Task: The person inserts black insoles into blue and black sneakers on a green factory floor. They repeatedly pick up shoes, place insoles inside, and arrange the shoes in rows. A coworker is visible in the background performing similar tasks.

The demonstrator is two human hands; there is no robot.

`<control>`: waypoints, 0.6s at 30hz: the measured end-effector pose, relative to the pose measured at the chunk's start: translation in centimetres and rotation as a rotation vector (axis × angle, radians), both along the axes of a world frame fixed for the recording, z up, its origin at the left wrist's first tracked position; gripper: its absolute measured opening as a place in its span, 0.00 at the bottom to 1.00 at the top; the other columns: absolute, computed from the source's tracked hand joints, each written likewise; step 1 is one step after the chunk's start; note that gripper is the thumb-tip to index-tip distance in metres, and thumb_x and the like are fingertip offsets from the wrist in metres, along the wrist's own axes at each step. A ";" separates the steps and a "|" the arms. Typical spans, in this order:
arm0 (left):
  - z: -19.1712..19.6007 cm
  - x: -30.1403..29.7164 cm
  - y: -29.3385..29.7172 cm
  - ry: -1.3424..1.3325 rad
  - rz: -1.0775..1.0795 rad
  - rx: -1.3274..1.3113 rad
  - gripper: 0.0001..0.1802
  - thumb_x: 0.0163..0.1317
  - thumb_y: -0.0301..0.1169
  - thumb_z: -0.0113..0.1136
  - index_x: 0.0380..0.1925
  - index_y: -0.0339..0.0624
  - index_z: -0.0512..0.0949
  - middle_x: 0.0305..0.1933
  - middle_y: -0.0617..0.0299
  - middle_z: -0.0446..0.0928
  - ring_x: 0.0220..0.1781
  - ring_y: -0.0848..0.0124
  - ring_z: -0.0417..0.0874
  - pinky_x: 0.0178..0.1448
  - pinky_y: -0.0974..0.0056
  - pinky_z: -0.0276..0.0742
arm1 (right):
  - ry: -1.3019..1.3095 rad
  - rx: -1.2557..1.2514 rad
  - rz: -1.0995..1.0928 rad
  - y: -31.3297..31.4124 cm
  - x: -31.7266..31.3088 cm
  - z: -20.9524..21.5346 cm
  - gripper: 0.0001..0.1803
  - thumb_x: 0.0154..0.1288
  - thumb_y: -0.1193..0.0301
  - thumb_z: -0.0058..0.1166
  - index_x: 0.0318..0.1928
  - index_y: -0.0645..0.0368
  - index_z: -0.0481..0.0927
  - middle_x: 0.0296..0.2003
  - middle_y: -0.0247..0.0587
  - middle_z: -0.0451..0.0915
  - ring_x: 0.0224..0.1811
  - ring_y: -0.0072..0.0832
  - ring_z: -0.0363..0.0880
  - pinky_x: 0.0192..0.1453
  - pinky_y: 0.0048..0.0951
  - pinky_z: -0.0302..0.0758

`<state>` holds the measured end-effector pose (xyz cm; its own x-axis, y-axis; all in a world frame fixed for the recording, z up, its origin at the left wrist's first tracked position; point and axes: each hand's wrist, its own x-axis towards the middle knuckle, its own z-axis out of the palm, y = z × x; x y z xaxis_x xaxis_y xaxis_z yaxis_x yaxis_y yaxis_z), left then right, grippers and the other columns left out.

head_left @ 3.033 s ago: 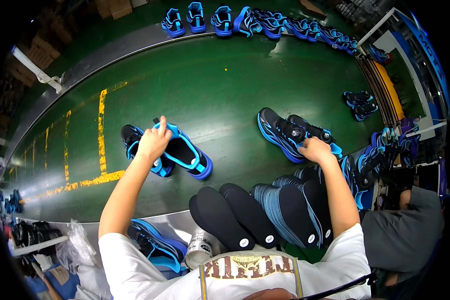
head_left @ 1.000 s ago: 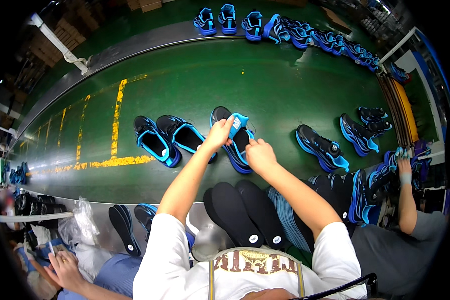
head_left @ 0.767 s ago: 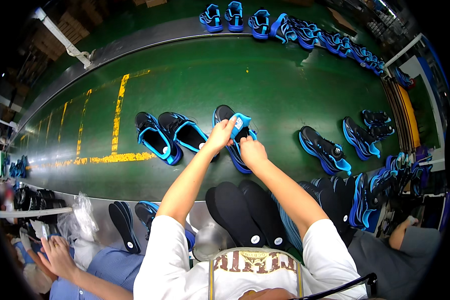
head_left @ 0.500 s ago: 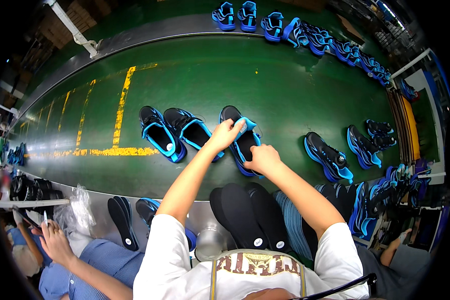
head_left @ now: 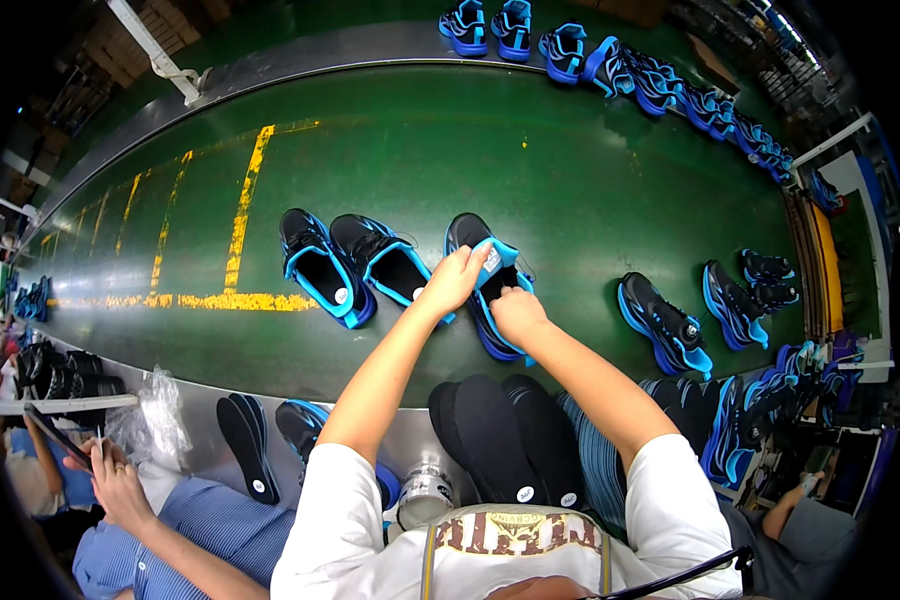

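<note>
In the head view, a shoe (head_left: 486,322) is lying beyond the black insoles (head_left: 482,440). The left hand (head_left: 454,281) is pinching its tongue (head_left: 501,258); the right hand (head_left: 518,315), lately at the heel (head_left: 507,351), is now reaching inside, shifting work inward; its grip I cannot tell.

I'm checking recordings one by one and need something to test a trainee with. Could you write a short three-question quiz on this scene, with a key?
1. True or false: the left hand grips the light-blue tongue of a shoe, while the right hand is at that shoe's opening.
2. Multiple choice: what colour are the painted lines on the green work surface? A) white B) yellow C) red
3. Counting: how many other shoes sit side by side just to the left of the handled one?

Key: 1. True. 2. B. 3. Two.
</note>
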<state>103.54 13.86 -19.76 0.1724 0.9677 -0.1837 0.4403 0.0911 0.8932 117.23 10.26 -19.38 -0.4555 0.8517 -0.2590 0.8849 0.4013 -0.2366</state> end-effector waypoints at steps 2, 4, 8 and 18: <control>0.4 0.1 0.0 0.042 -0.023 0.062 0.28 0.58 0.50 0.39 0.25 0.31 0.69 0.20 0.53 0.69 0.24 0.69 0.72 0.29 0.66 0.67 | -0.234 -0.173 0.089 0.3 -0.1 0.8 0.10 0.50 0.74 0.41 0.30 0.63 0.76 0.36 0.51 0.72 0.39 0.38 0.72 0.43 0.32 0.71; 0.7 0.2 -0.1 0.069 -0.021 -0.004 0.29 0.59 0.51 0.38 0.26 0.29 0.69 0.22 0.48 0.70 0.29 0.65 0.72 0.35 0.63 0.66 | -0.242 -0.195 0.108 0.6 0.0 0.4 0.11 0.51 0.74 0.40 0.31 0.63 0.76 0.37 0.51 0.72 0.40 0.38 0.72 0.43 0.33 0.71; 0.7 0.3 0.0 0.035 -0.012 -0.068 0.29 0.59 0.51 0.38 0.26 0.28 0.68 0.22 0.49 0.69 0.29 0.66 0.71 0.36 0.64 0.66 | -0.218 -0.196 0.111 0.5 0.3 -0.4 0.14 0.55 0.72 0.36 0.36 0.61 0.76 0.42 0.51 0.69 0.44 0.39 0.69 0.46 0.34 0.69; 0.1 0.1 0.6 -0.050 0.001 -0.139 0.26 0.56 0.51 0.44 0.28 0.33 0.68 0.20 0.61 0.67 0.23 0.76 0.65 0.24 0.70 0.61 | -0.484 -0.312 0.491 1.7 0.2 -1.9 0.16 0.59 0.67 0.35 0.38 0.61 0.76 0.40 0.44 0.73 0.44 0.36 0.70 0.48 0.32 0.67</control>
<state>103.69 14.42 -19.62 0.1842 0.9336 -0.3073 0.3954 0.2158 0.8928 117.45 11.97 -21.30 -0.5376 0.4346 -0.7225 0.6559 0.7540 -0.0345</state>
